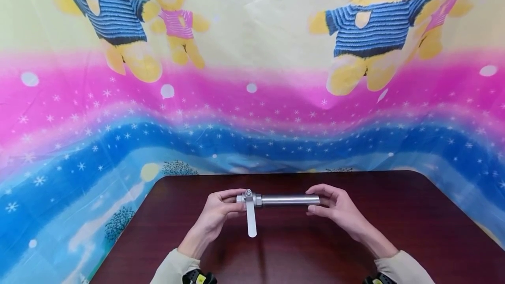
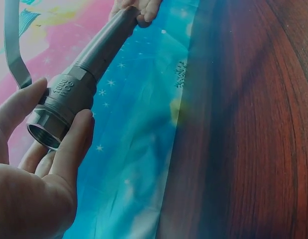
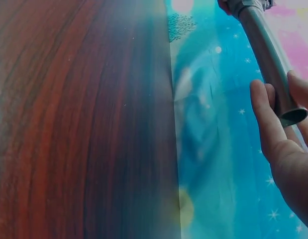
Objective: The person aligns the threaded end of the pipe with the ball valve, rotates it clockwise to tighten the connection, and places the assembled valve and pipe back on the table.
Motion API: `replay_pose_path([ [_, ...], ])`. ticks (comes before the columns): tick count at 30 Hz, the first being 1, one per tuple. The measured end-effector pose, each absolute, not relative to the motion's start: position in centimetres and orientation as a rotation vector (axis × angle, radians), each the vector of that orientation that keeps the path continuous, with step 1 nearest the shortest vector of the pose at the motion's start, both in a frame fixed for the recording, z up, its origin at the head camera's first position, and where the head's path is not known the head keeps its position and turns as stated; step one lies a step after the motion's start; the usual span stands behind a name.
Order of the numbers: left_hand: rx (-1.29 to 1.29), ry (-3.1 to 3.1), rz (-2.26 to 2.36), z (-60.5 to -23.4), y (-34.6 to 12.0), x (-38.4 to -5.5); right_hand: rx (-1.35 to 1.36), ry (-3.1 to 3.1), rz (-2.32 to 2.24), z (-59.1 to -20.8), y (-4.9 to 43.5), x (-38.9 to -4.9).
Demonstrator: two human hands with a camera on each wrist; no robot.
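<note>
Clamped on the valve (image 2: 69,97) at nine o'clock with the left hand (image 1: 216,214); curled round the pipe (image 1: 289,200) at three with the right hand (image 1: 340,206).

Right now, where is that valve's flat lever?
In the head view, the lever extends from the valve toward the picture's bottom edge, just right of the left hand, left of the pipe.
</note>
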State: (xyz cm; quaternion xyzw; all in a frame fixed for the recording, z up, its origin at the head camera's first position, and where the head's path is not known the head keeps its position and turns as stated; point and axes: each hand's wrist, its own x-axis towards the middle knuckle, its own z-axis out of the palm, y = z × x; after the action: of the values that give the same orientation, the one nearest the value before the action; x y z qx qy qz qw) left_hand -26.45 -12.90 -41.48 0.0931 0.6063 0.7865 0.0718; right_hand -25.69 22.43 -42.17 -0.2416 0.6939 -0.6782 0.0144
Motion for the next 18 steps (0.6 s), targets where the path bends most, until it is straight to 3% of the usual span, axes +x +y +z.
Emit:
replay_pose_path([
  [18,0.283,1.824,2.361,-41.48,-12.96,-26.41,-0.702,2.175,-2.111,-42.12,22.14,-25.85],
])
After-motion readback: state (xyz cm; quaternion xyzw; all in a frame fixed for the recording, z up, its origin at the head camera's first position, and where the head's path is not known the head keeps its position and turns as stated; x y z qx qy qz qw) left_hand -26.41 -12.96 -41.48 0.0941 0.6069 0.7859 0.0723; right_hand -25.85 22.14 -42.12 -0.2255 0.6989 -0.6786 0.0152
